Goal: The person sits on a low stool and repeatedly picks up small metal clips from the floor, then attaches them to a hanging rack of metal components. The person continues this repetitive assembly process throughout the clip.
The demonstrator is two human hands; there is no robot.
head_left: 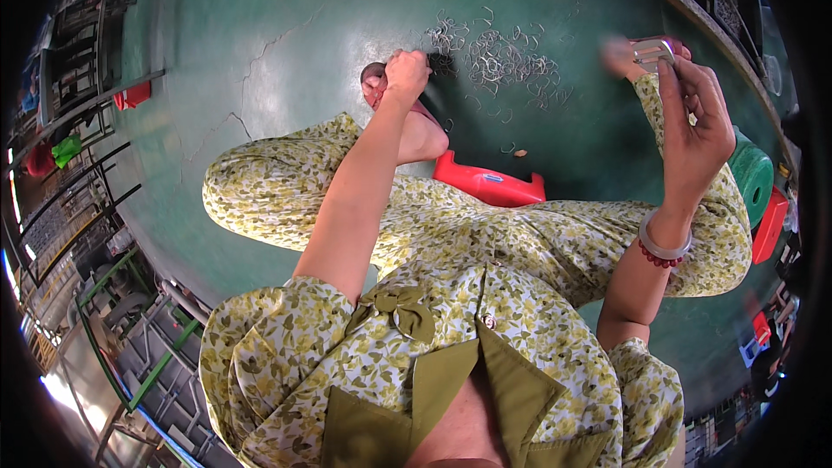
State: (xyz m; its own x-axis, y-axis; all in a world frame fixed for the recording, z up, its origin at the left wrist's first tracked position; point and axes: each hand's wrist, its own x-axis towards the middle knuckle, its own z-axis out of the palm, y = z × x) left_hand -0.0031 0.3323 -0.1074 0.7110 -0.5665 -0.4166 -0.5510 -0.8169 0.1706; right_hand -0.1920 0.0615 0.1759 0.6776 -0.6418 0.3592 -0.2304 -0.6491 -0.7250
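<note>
My right hand (700, 117) is raised on the right side, with thumb and fingers pinched together. Between them is a small silver metal piece with slots (652, 53), held above my right foot. My left hand (407, 72) is closed over my left foot, knuckles up. Its fingertips point away from me, so whatever they may hold is hidden. On the green floor beyond, between both hands, lies a loose scatter of thin, curled silver-grey scraps (507, 61).
A red plastic stool (490, 184) shows between my legs. By my right knee stand a green roll (752, 172) and a red object (770, 227). Metal racks (82, 208) line the left side. A long curved edge (693, 13) runs along the far right.
</note>
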